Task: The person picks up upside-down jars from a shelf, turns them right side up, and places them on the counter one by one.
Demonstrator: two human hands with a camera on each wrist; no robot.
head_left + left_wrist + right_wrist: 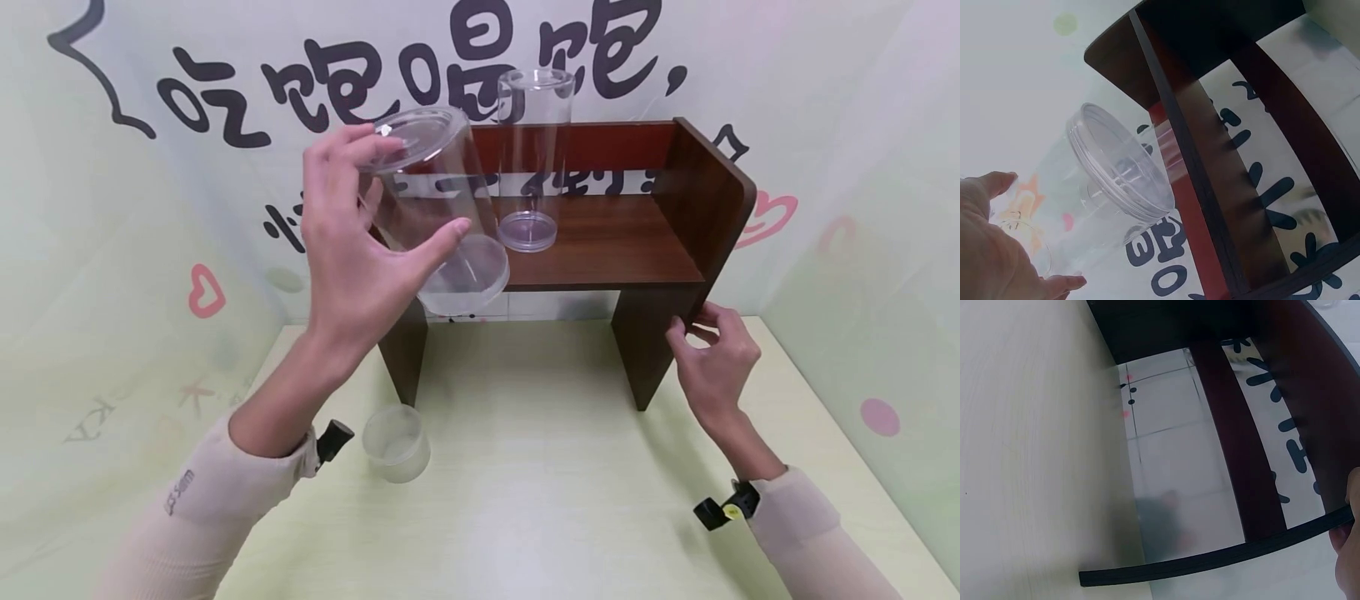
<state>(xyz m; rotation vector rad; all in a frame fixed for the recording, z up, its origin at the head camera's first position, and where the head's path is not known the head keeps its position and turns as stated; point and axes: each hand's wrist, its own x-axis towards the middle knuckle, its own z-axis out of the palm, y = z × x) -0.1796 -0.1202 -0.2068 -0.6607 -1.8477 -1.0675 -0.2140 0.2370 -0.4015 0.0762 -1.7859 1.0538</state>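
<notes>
My left hand (352, 250) grips a clear plastic cylinder jar (438, 208), tilted, in the air at the left end of a dark wooden shelf (600, 242). In the left wrist view the jar (1116, 169) shows its round end, with my fingers (991, 250) around its side. A second clear jar (534, 158) stands upright on the shelf board. My right hand (712, 354) holds the front edge of the shelf's right side panel (675, 275), fingers curled on it. The right wrist view shows that panel edge (1222, 556) with a fingertip (1350, 550) beside it.
A small frosted plastic cup (396, 443) stands on the pale green table (540, 500) under my left forearm. A printed backdrop (225, 100) with black characters closes off the back and sides. The shelf stands on two legs at the table's rear.
</notes>
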